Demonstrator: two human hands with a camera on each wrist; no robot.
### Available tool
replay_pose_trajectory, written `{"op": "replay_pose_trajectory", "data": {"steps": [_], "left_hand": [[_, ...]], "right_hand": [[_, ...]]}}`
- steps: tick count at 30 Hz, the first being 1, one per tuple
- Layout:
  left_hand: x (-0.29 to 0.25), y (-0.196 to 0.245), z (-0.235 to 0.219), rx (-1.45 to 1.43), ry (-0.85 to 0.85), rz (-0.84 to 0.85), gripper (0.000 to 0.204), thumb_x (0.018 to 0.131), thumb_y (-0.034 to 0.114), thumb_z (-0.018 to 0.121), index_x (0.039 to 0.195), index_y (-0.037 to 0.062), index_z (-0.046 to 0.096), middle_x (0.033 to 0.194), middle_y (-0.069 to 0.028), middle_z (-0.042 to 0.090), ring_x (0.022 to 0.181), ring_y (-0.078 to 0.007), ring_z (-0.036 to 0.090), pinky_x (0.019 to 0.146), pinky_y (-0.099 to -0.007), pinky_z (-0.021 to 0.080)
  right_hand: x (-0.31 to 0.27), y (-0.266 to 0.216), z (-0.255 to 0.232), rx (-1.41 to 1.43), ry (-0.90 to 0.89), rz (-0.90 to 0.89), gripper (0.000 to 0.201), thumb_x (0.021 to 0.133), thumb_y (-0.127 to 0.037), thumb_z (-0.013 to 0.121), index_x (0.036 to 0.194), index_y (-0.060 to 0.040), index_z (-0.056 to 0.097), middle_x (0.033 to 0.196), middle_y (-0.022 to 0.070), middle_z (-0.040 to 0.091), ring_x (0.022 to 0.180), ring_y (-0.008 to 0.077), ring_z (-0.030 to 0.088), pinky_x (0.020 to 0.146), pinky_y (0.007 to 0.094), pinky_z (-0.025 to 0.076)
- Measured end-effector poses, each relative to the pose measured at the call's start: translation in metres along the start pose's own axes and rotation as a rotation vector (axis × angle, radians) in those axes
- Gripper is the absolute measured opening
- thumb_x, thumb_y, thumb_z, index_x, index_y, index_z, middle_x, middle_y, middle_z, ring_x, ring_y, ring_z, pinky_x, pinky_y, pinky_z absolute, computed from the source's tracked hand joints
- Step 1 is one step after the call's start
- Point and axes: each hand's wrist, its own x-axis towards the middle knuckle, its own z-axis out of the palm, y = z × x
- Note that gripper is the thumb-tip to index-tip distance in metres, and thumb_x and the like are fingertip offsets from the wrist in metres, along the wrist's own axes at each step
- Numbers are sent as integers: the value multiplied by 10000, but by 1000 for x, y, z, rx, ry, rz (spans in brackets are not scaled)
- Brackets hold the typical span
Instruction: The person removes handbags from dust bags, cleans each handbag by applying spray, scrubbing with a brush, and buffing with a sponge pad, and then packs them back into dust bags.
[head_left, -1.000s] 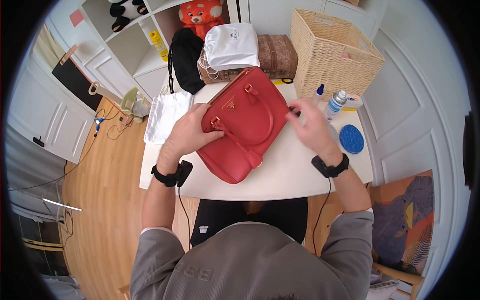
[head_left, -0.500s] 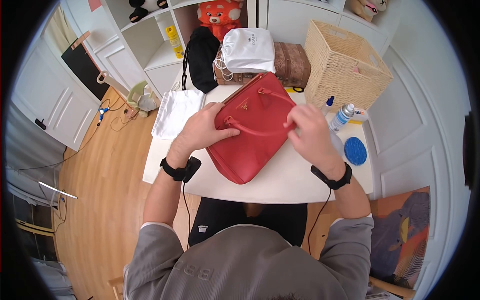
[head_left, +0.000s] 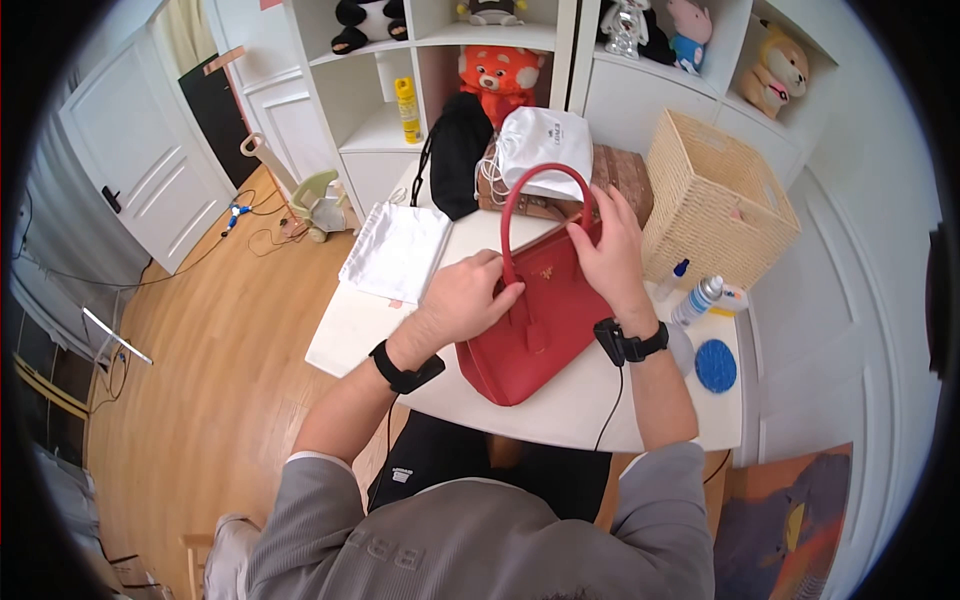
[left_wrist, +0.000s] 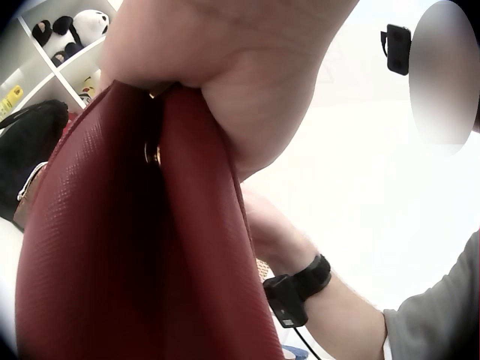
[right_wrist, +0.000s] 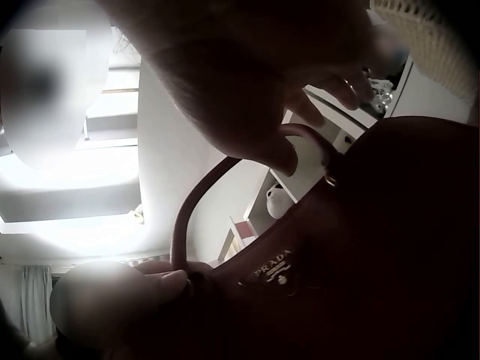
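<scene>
A red handbag sits on the white table in the head view, and its rounded handle arches up above the top edge. A gold brand mark shows on its front in the right wrist view. My left hand grips the bag's top left corner, thumb at the foot of the handle. Around the handle's right side is my right hand, fingers extended and spread, thumb against the handle. The left wrist view shows the bag's folded side panel with a gold snap below my left hand.
Behind the bag lie a black pouch, a white drawstring bag and a brown case. A white cloth bag lies left. At right stand a wicker basket, a spray can and a blue disc.
The handle has swung from lying against the bag's front to standing upright. My right hand has moved up with it from the bag's right side. The left hand keeps its hold near the handle's foot.
</scene>
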Motion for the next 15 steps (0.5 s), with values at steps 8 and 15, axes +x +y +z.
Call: {"op": "replay_pose_trajectory", "data": {"steps": [8, 15], "left_hand": [[11, 1, -16, 18, -82, 117, 307, 998, 268, 701, 1179, 20, 706, 1054, -179, 714, 939, -383, 712, 830, -466, 584], [33, -21, -35, 48, -148, 142, 320, 892, 147, 805, 1169, 12, 717, 1271, -171, 718, 1096, -359, 720, 945, -412, 590]], "right_hand": [[-16, 12, -12, 277, -125, 171, 347, 951, -308, 774, 1113, -17, 674, 1136, 185, 630, 1065, 352, 656, 947, 432, 531], [-18, -12, -42, 100, -299, 252, 392, 874, -386, 828, 1027, -60, 671, 1001, 151, 653, 922, 377, 702, 825, 457, 573]]}}
